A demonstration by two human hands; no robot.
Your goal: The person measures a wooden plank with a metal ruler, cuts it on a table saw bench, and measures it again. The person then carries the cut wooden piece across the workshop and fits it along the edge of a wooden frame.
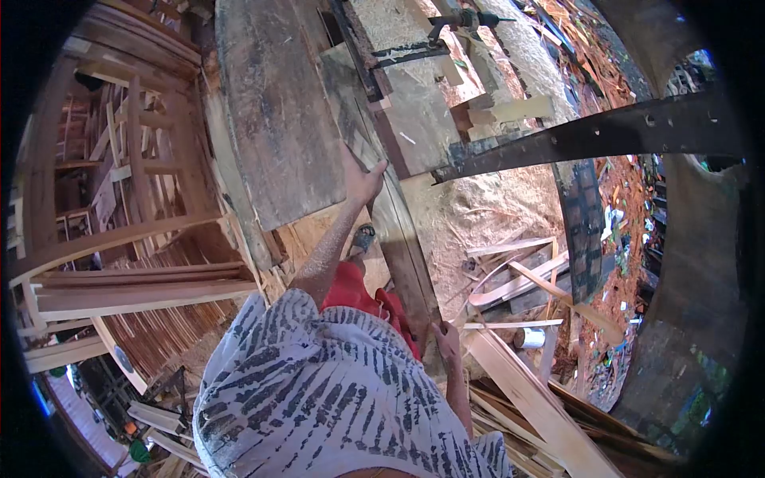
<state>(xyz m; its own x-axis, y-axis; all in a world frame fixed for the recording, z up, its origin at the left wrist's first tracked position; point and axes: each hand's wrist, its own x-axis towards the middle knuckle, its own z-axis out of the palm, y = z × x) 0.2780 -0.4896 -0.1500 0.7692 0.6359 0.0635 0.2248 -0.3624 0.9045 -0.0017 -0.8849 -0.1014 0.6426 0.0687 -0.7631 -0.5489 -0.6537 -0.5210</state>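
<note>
A long, narrow, weathered wooden plank (pixel 398 231) runs from the workbench down past my right side. My left hand (pixel 365 182) grips it near the middle, thumb across the top and fingers along the left edge. Lower down, close to my hip, my right hand (pixel 448 342) is wrapped round the plank's near end; some of its fingers are hidden. A wide, worn board (pixel 279 119) lies on the left of the plank. Along the plank's far part sits a dark metal rail (pixel 358 52).
A dark strip with holes (pixel 590 139) juts in from the right over sawdust-covered ground (pixel 494 207). Wooden frames (pixel 135 135) stand on the left. Cut boards (pixel 534 398) lie at lower right, near a white can (pixel 527 338). A dark tool (pixel 470 20) lies at the back.
</note>
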